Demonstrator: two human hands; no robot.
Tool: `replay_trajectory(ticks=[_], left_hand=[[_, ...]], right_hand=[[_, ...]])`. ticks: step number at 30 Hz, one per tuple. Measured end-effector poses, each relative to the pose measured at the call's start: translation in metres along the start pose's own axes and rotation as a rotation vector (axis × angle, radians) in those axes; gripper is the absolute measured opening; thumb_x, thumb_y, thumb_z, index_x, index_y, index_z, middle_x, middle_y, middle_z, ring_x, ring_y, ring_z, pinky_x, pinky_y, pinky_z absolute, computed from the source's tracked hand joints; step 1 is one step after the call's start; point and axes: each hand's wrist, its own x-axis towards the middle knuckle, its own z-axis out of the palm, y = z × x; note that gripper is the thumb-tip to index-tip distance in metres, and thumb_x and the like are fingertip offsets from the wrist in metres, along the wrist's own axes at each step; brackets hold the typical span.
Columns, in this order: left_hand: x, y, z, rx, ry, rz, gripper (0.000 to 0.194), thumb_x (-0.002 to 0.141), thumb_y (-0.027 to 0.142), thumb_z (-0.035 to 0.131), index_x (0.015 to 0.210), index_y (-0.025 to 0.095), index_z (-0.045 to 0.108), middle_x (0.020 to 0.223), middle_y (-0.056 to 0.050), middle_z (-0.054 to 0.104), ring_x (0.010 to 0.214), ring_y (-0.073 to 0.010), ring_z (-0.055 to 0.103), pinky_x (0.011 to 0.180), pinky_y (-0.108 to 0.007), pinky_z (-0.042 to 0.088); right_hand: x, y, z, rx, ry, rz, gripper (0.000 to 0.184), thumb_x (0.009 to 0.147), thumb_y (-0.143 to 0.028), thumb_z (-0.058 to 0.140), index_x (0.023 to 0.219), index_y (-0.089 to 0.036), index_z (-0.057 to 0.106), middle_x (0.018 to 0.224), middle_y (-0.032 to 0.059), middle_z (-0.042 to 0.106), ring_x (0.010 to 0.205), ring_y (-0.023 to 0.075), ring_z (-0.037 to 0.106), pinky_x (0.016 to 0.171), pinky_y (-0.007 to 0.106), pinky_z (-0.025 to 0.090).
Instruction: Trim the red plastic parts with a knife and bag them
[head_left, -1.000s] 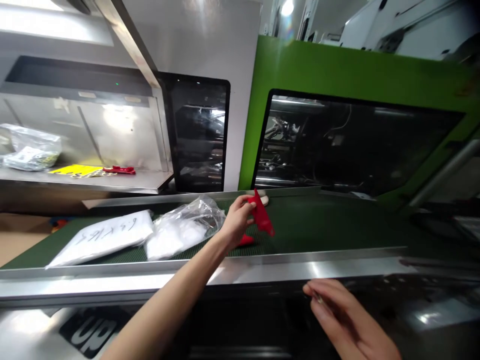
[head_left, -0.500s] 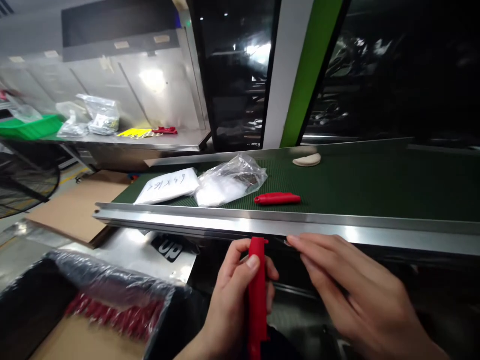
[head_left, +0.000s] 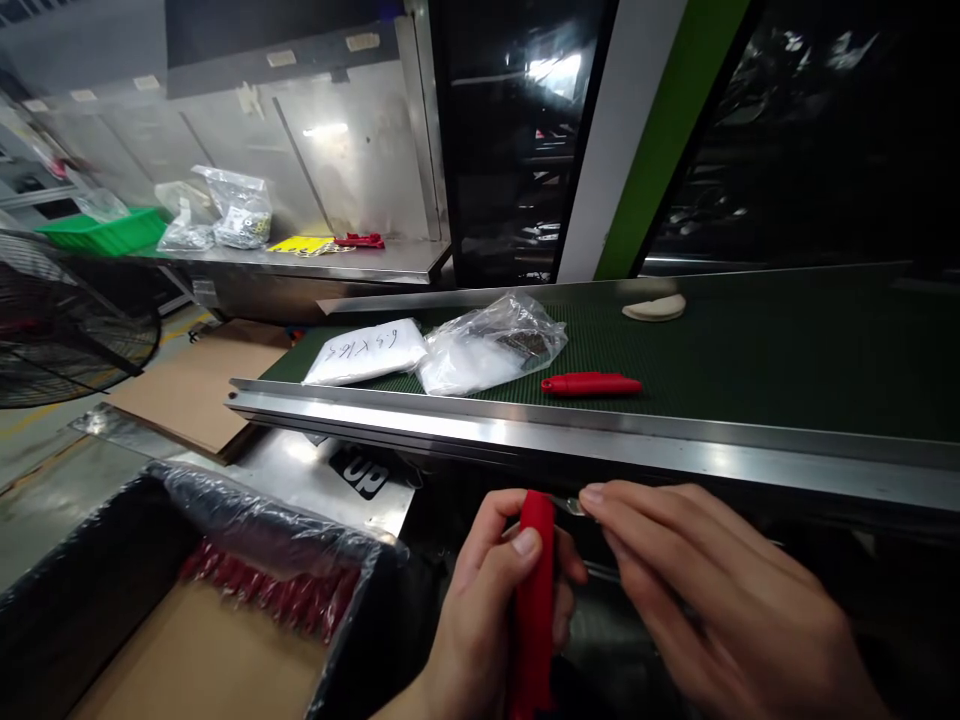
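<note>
My left hand (head_left: 487, 590) is closed around a long red plastic part (head_left: 534, 600), held upright with the thumb pressed on its face; its lower end runs toward the bottom of the view. Close by on the right, my right hand (head_left: 712, 580) pinches a small shiny metal piece (head_left: 571, 506) between thumb and fingers. The tip of that piece reaches the top right edge of the red part; whether it touches I cannot tell. A similar red plastic piece (head_left: 592, 384) lies on the green conveyor belt (head_left: 787, 370) beyond both hands.
A metal rail (head_left: 480, 425) edges the belt. On the belt lie a white marked packet (head_left: 367, 352), a clear plastic bag (head_left: 491, 350) and a pale rounded pad (head_left: 655, 308). A lined black bin (head_left: 75, 540) with red parts stands lower left. A fan (head_left: 67, 320) is far left.
The view has turned slightly left, so the surroundings appear farther right. My right hand has brought the metal piece closer to the red part's top end, and more of it shows.
</note>
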Motion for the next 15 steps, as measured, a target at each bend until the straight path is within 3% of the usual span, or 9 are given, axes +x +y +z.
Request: replay_trajectory(ticks=[9, 15], left_hand=[[-0.003, 0.000, -0.003, -0.032, -0.022, -0.015, 0.021, 0.090, 0.037, 0.053, 0.100, 0.019, 0.051, 0.080, -0.003, 0.058, 0.049, -0.0063, 0.046, 0.043, -0.015, 0.036], [-0.004, 0.010, 0.002, -0.042, 0.104, -0.109, 0.027, 0.094, 0.046, 0.044, 0.099, 0.020, 0.049, 0.076, -0.001, 0.054, 0.051, -0.0068, 0.044, 0.045, -0.014, 0.037]], right_hand=[[0.000, -0.005, -0.001, 0.001, -0.018, 0.001, 0.040, 0.086, -0.001, 0.052, 0.125, -0.010, 0.058, 0.116, 0.0087, 0.062, 0.106, 0.0161, 0.055, 0.091, 0.032, 0.045], [-0.003, -0.007, 0.000, -0.017, -0.059, -0.030, 0.039, 0.087, -0.005, 0.052, 0.125, -0.012, 0.059, 0.114, 0.0081, 0.063, 0.103, 0.0160, 0.055, 0.086, 0.031, 0.046]])
